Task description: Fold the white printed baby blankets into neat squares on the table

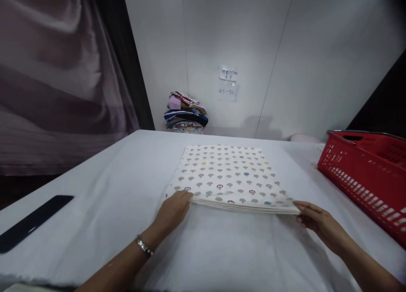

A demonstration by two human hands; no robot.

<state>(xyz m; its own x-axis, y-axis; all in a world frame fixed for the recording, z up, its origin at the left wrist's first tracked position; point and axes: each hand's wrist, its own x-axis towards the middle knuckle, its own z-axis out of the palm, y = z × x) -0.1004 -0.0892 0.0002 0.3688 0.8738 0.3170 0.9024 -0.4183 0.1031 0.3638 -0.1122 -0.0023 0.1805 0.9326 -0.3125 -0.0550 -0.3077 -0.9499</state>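
A folded white cloth printed with small grey and coloured mushrooms lies in the middle of the table. Several layers show along its near edge, which is lifted a little off the table. My left hand grips the near left corner, fingers on top and thumb hidden. At the near right corner my right hand pinches the layers between thumb and fingers. A metal bracelet sits on my left wrist.
A red plastic basket stands at the right of the white-covered table. On the left lies a flat black object. Folded clothes are stacked at the back, by a wall with paper notes. A curtain hangs on the left.
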